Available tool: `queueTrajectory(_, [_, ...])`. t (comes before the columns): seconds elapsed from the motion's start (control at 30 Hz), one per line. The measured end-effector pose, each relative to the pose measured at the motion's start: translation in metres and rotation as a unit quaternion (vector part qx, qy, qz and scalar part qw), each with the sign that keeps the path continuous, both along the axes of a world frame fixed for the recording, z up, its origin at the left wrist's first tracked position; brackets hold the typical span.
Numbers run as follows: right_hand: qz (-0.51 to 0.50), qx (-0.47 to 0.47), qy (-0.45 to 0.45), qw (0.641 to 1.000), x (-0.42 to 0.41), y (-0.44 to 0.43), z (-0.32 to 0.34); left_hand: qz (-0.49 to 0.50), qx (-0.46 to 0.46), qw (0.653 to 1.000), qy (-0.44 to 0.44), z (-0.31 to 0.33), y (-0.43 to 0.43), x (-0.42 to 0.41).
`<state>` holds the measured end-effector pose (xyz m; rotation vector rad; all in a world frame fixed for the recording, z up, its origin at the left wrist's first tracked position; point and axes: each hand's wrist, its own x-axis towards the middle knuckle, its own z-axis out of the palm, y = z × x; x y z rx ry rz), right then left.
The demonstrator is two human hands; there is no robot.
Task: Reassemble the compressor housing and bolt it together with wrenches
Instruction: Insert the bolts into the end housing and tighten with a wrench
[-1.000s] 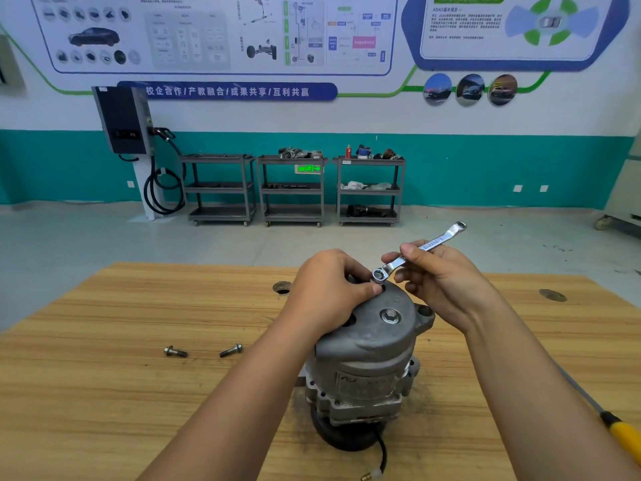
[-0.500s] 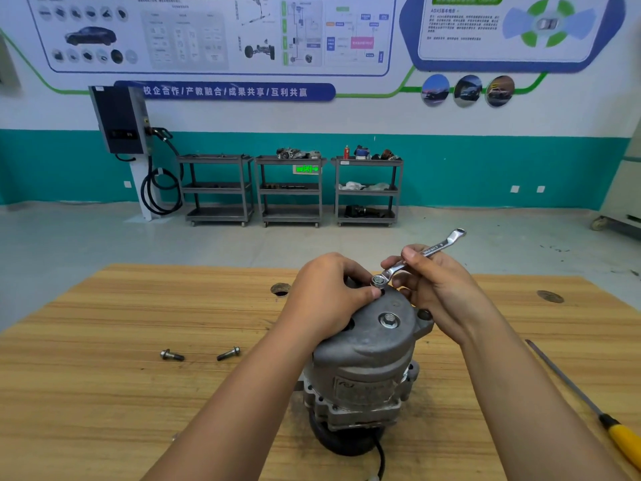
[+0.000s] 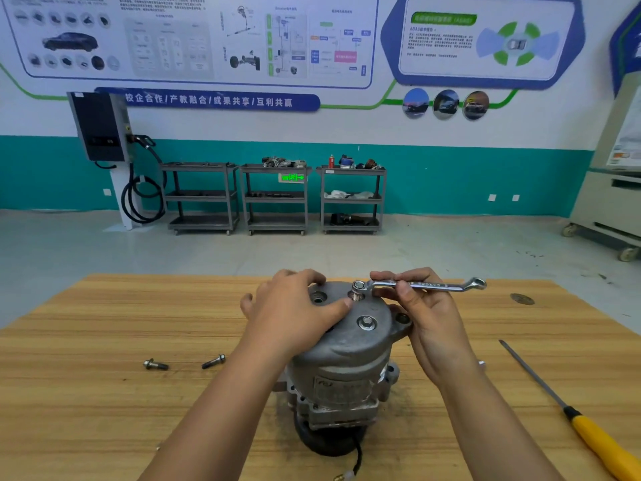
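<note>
A grey metal compressor housing stands upright on the wooden table, pulley end down. My left hand rests on its top cover, fingers curved over the far edge and thumb near a raised bolt. My right hand pinches a silver ring wrench, whose ring end sits on that raised bolt. A second bolt is seated flat in the cover nearer me. An empty bolt hole shows beside my left fingers.
Two loose bolts lie on the table to the left. A yellow-handled screwdriver lies at the right. The table has round holes, one at the far right. Shelving carts stand by the far wall.
The wrench has swung from tilted up to nearly level, and its ring now sits on the raised bolt. My left hand has stayed on the cover, and the view has tilted down a little.
</note>
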<state>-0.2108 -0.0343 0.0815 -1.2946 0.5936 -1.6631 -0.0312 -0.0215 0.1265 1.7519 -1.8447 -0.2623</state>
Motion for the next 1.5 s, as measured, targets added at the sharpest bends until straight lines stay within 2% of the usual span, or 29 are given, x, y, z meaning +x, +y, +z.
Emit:
queueTrajectory(0.1, [-0.049,-0.026,0.033,0.998,0.001,0.008,-0.003,-0.058,0.016,0.979,0.193,-0.012,0.009,0.005])
queueTrajectory(0.17, [-0.084,-0.055,0.074,0.992,0.002,0.014,-0.006,-0.074,0.014,0.939,0.336,-0.021,0.014,0.004])
queueTrajectory(0.3, [-0.122,-0.102,0.176,0.972,0.004,0.024,-0.007,-0.087,0.01,0.859,0.505,-0.044,0.02,-0.001])
queueTrajectory(0.4, [-0.187,-0.123,0.306,0.925,-0.001,0.031,-0.001,-0.117,0.019,0.833,0.541,-0.054,0.024,-0.002])
queueTrajectory(0.5, [-0.266,-0.201,0.428,0.84,-0.004,0.029,0.01,-0.14,0.019,0.833,0.535,-0.058,0.026,-0.002])
queueTrajectory(0.57, [-0.29,-0.23,0.475,0.798,-0.001,0.027,0.018,-0.145,0.017,0.834,0.532,-0.059,0.026,-0.001])
queueTrajectory(0.63, [-0.297,-0.251,0.502,0.773,0.005,0.026,0.028,-0.148,0.014,0.831,0.535,-0.06,0.025,-0.001])
queueTrajectory(0.7, [-0.288,-0.265,0.515,0.763,0.012,0.024,0.035,-0.151,0.014,0.832,0.534,-0.061,0.024,0.0])
queueTrajectory(0.83, [-0.252,-0.24,0.529,0.774,0.024,0.015,0.04,-0.161,-0.006,0.84,0.518,-0.064,0.02,0.001])
queueTrajectory(0.97, [-0.22,-0.169,0.511,0.814,0.03,0.006,0.05,-0.173,0.002,0.826,0.537,-0.068,0.021,0.002])
queueTrajectory(1.1, [-0.196,-0.145,0.563,0.79,0.036,-0.007,0.061,-0.175,-0.002,0.831,0.528,-0.068,0.022,0.004])
queueTrajectory(1.17, [-0.179,-0.129,0.572,0.79,0.037,-0.013,0.063,-0.177,-0.002,0.832,0.526,-0.068,0.021,0.005])
queueTrajectory(1.3, [-0.154,-0.067,0.533,0.829,0.037,-0.021,0.061,-0.185,0.003,0.832,0.523,-0.066,0.021,0.008])
queueTrajectory(1.43, [-0.108,0.048,0.433,0.894,0.035,-0.029,0.058,-0.186,0.008,0.831,0.525,-0.066,0.021,0.009])
queueTrajectory(1.5, [-0.08,0.104,0.385,0.914,0.033,-0.032,0.057,-0.188,0.01,0.831,0.524,-0.066,0.021,0.01])
